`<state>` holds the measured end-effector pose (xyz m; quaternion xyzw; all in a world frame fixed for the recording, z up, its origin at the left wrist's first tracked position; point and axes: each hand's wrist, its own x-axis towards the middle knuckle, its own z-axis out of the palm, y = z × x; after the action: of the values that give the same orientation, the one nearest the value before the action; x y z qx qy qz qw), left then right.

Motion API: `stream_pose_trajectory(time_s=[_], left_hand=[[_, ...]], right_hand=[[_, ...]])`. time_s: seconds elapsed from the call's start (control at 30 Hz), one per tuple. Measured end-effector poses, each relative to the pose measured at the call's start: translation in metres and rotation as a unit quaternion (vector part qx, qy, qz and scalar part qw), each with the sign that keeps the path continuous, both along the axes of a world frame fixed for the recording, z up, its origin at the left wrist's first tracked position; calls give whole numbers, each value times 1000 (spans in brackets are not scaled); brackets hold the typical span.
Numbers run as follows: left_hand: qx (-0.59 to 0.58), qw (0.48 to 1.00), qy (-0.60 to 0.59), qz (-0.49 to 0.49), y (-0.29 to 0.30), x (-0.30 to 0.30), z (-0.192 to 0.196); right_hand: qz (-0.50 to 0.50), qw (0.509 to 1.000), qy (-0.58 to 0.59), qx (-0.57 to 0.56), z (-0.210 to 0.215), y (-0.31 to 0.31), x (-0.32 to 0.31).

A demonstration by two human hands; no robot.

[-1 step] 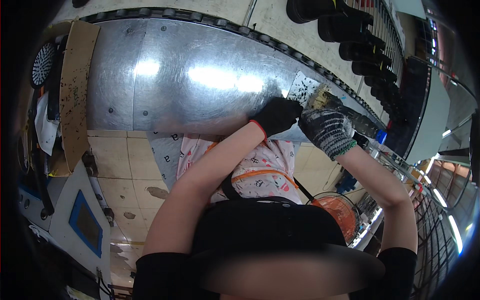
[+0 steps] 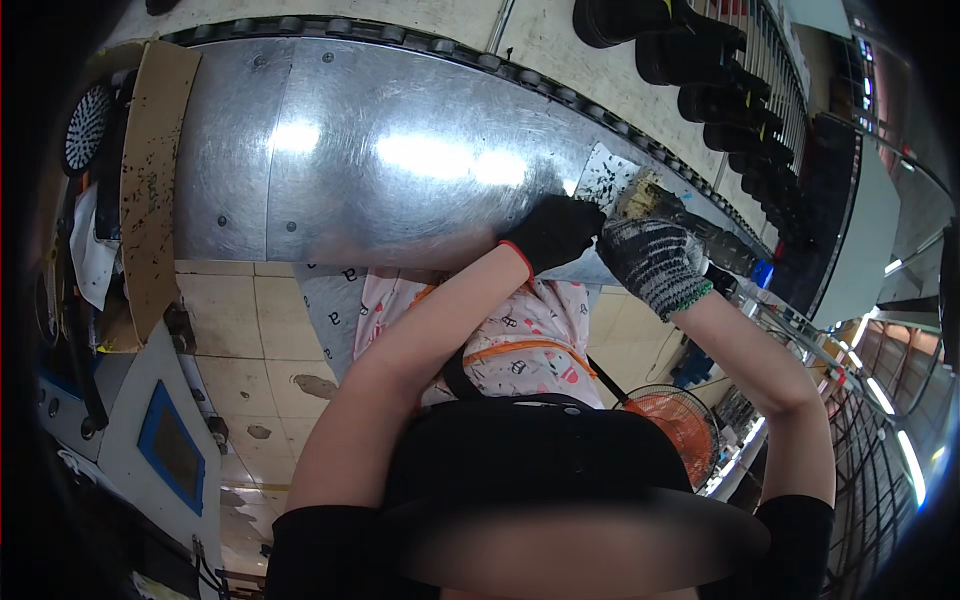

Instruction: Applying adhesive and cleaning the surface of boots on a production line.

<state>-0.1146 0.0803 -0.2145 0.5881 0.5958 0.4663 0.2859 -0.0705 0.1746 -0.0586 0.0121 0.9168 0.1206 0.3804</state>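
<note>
My left hand (image 2: 562,234), in a black glove with a red cuff edge, is closed at the near right part of the shiny metal worktop (image 2: 350,190). Right against it, my right hand (image 2: 655,262) wears a black-and-white knit glove with a green cuff, its fingers curled shut. The fingertips of both hands meet, and whatever lies between them is hidden. Just beyond the hands lies a pale sheet (image 2: 606,178) strewn with small black scraps. Beside it are a yellowish, crusted piece (image 2: 640,198) and a dark clear bottle (image 2: 728,248) with a blue cap, lying on its side.
A conveyor belt edge (image 2: 440,46) curves along the worktop's far side. Several black shoes (image 2: 690,57) stand on a wire rack at the far right. At left is a cardboard box (image 2: 155,180) holding a round brush (image 2: 87,128). An orange fan (image 2: 672,420) stands below right.
</note>
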Motion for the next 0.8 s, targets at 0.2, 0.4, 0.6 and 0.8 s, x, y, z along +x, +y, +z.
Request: stream_pose_trajectory(time_s=[0.2,0.4,0.6,0.8], left_hand=[[25,1000,8,14,2,1,2],[7,1000,1,8,1,1,0],[6,1000,-12,12,1,3,-4],[8,1000,11,16,3,2,0]], right_hand=[[-63,997,9,-33,-5,5,10],[-27,999,-13,22,3,-3,-2],[-127,991,-31,-35,5,-1,-7],[-152,987,-41,-9,0,3,2]])
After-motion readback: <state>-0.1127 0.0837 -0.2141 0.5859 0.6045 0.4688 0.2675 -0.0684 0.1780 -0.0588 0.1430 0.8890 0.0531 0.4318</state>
